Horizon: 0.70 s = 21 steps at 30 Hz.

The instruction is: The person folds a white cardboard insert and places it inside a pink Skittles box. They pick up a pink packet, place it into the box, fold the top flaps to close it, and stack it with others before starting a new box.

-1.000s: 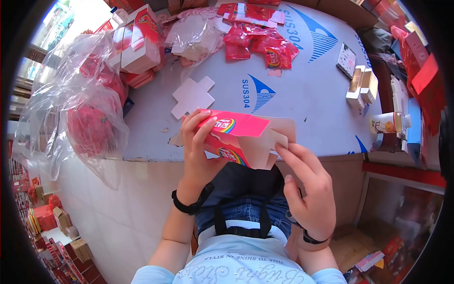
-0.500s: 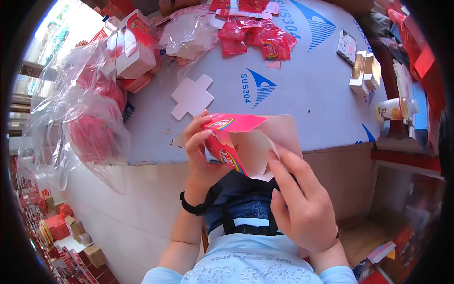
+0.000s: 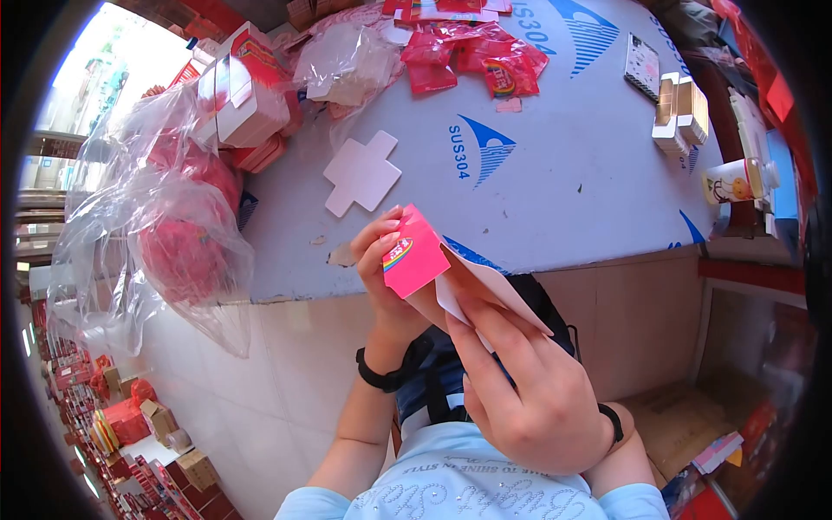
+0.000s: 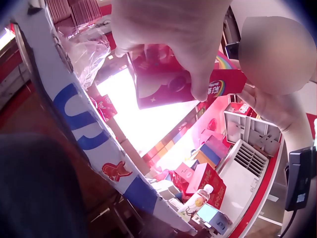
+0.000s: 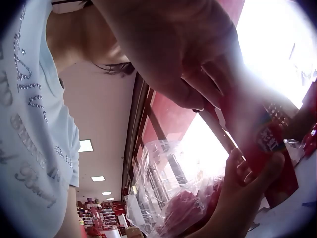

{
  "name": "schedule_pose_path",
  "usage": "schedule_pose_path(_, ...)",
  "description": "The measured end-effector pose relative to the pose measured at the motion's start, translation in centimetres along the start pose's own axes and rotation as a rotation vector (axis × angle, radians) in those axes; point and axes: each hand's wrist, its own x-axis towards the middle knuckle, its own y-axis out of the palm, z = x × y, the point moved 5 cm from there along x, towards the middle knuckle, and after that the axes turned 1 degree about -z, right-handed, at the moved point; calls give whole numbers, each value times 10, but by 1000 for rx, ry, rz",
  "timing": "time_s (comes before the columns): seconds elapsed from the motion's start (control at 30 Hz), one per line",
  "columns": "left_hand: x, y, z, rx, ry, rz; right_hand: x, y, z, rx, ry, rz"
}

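While the left hand (image 3: 394, 305) grips the pink box (image 3: 419, 257) at the near edge of the surface (image 3: 563, 204), the right hand (image 3: 536, 394) extends its fingers against the pale flaps (image 3: 496, 282) at the open end. Just beyond the box lies a white cross-shaped card (image 3: 364, 172). Red packets (image 3: 475, 59) lie toward the far edge; a transparent bag (image 3: 178, 234) sits at the left edge.

1. The pink box (image 3: 418, 257) now tips its open end down toward the person; I see less inside.
2. The right hand (image 3: 539, 394) has moved closer to the left hand (image 3: 387, 282), fingers now between white flaps (image 3: 511, 302).
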Motion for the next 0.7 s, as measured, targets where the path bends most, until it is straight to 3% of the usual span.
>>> schedule_pose_path(0.4,4,0,-7,23,44,-1,-1,-1,-7,48,87,52)
schedule_pose_path(0.63,17,1,-17,205,-109,151,8,1,-38,-11,260,80)
schedule_pose_path(0.7,20,2,-14,386,-221,267,10,3,-53,-4,288,68)
